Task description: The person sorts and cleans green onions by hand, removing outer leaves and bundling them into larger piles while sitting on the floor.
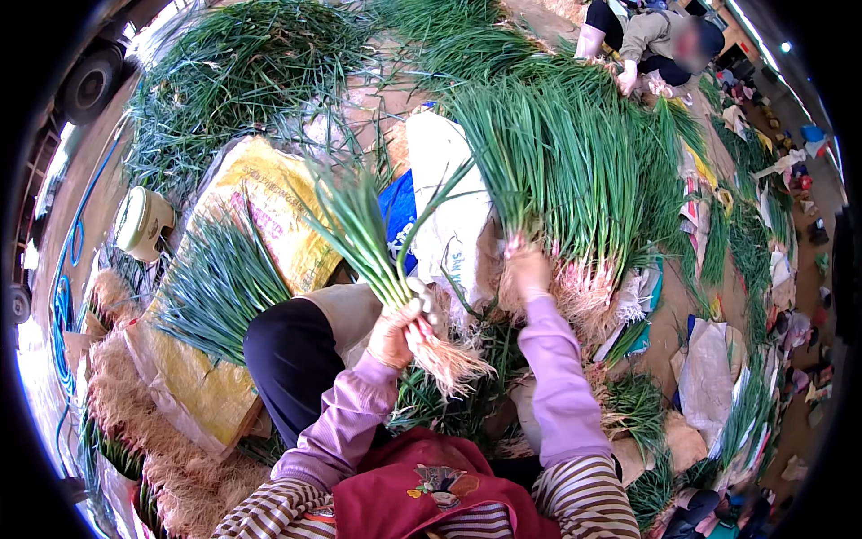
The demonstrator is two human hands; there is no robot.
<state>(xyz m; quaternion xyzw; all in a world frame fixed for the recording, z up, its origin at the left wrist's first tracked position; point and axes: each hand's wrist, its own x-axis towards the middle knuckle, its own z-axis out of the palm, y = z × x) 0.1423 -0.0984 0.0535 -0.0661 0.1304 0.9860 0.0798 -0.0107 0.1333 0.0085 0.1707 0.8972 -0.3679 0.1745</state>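
My left hand point(393, 336) is closed round the pale stems of a small bunch of spring onions point(375, 269). Its green leaves point up and away from me, and its stringy roots hang to the lower right. Farther right, my right hand point(528, 271) grips stems near the root end, at the left edge of a broad row of spring onions point(575, 171); its fingers are partly hidden and slightly blurred. The roots of that row face me. Below my hands, loose green leaves point(440, 382) lie between my knees.
Another bunch point(220, 278) rests on yellow sacks point(269, 189) at left. A white bucket point(144, 225) and blue hose point(63, 314) stand beyond. Stacked roots point(193, 467) fill the lower left, a large heap point(242, 72) the far left. Another person point(660, 40) works at far right.
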